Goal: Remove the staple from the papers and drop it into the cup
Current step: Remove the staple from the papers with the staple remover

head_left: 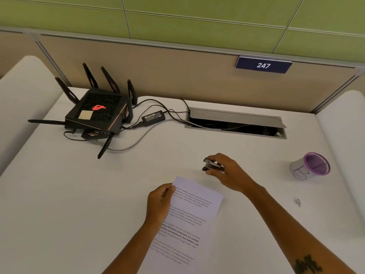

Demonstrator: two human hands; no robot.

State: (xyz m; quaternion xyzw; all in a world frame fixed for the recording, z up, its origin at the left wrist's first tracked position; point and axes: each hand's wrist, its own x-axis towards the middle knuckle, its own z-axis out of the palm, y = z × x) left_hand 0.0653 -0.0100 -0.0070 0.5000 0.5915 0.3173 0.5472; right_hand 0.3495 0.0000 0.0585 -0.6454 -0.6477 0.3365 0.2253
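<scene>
Papers [187,220] at lower centre of the surface [79,204]; staple remover [212,166] just above them; cup [310,167] far right; router [96,113] upper left, cable hatch [235,123] to its right.

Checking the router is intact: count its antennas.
7 visible on the router: four rise along its back, one juts left, one front, one stands at its right side. More may be hidden.
</scene>
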